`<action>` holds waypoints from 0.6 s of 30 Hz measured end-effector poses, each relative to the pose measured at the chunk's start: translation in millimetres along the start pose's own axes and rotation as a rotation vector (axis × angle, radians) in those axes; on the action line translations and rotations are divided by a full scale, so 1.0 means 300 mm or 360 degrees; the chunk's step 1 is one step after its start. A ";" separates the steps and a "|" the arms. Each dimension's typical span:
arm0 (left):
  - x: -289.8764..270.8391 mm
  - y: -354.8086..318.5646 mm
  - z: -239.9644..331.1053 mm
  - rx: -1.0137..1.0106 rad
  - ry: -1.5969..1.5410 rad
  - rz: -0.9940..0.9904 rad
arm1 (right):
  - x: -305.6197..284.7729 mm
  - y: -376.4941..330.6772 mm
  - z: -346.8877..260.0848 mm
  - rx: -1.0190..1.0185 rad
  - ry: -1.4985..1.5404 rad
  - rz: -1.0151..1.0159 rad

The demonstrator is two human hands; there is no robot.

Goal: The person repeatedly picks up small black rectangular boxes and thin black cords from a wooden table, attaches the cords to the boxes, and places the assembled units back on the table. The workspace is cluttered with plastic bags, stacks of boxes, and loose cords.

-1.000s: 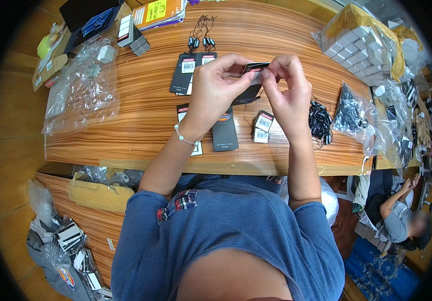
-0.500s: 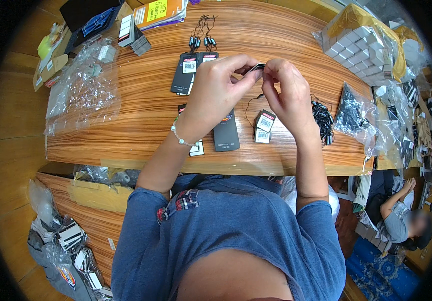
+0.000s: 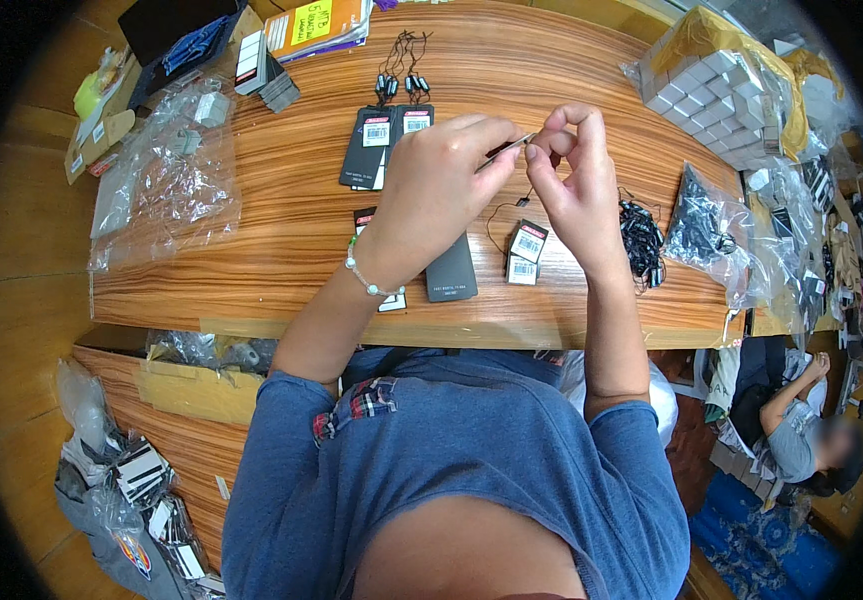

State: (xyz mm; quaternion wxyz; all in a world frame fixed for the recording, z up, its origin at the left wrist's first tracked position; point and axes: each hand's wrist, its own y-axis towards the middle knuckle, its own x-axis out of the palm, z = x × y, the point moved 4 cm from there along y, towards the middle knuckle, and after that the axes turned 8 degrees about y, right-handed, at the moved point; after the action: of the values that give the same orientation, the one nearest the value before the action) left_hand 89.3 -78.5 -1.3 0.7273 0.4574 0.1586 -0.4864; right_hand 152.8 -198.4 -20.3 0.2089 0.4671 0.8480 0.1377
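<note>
My left hand [image 3: 441, 175] is closed on a thin hang tag [image 3: 507, 150], seen nearly edge-on. Thumb and forefinger of my right hand [image 3: 578, 190] pinch at the tag's end, on a black tag string [image 3: 491, 222] that hangs down with a small black clip [image 3: 522, 202]. Exactly how the string meets the tag is hidden by my fingers. Below the hands lie a dark hang tag [image 3: 451, 278] and small barcoded tags [image 3: 524, 270]. Beyond my left hand are dark hang tags [image 3: 359, 165] with strings attached [image 3: 388, 88]. A heap of black strings [image 3: 641, 240] lies beside my right wrist.
At the left are clear plastic bags [image 3: 166, 180], a stack of cards [image 3: 276, 85] and an orange notebook [image 3: 326, 25]. To the right stand wrapped small white boxes [image 3: 716, 90] and a bag of black strings [image 3: 701, 220]. Another person [image 3: 796, 430] sits at far right.
The tag in my left hand has tilted edge-on. My right fingers have spread and lifted slightly, with the thumb and forefinger still pinched at the tag's end.
</note>
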 end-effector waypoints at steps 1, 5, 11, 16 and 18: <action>0.000 -0.002 0.005 0.0003 0.0024 -0.0007 | 0.001 -0.002 0.015 0.0037 0.0128 0.0031; 0.004 -0.004 0.006 0.0063 0.0098 -0.0022 | 0.001 -0.004 0.044 0.0182 0.0438 0.0047; -0.001 -0.005 0.005 0.0005 0.0031 0.0037 | 0.017 -0.005 0.001 0.0006 -0.0044 0.0123; 0.005 0.000 -0.005 0.0078 0.0067 0.0061 | 0.025 -0.005 -0.017 -0.0300 -0.0528 0.0147; 0.007 0.002 -0.007 0.0071 0.0059 0.0048 | 0.028 -0.002 -0.020 -0.0404 -0.0620 0.0155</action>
State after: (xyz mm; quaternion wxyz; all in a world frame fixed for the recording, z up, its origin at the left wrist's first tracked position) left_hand 91.3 -78.0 -3.5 0.7211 0.4849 0.1540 -0.4703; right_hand 145.4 -191.9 -17.1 0.4188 0.4953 0.7440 0.1603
